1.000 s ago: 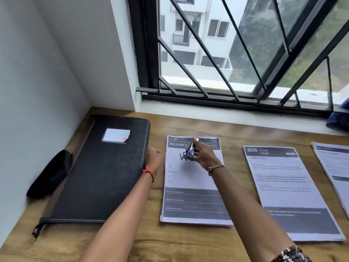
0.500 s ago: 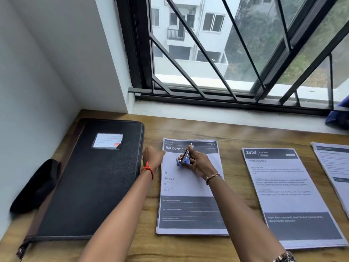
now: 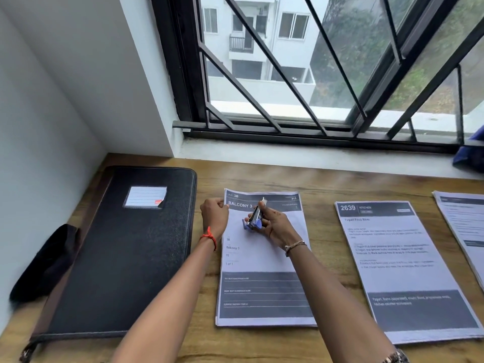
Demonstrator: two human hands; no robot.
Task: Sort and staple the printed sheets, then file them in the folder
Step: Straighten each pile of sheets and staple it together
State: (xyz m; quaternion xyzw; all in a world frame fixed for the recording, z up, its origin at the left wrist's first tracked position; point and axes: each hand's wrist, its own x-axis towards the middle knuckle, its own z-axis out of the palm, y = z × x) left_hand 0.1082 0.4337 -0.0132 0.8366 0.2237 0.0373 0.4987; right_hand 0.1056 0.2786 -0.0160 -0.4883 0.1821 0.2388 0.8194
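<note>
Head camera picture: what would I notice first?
You'd spot the right hand holding a small blue stapler over the Balcony 3 sheets in the middle, with the left hand at their top-left edge. A big black folder lies left, and a barred window fills the top.

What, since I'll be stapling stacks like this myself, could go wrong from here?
1. The left hand holds the Balcony 3 stack only at its top-left corner, so lower sheets may fan and get stapled askew.
2. The right hand holds the stapler above mid-page, not at the corner; a staple could land badly.
3. The right forearm lies close beside the kitchen stack and might nudge it.
</note>
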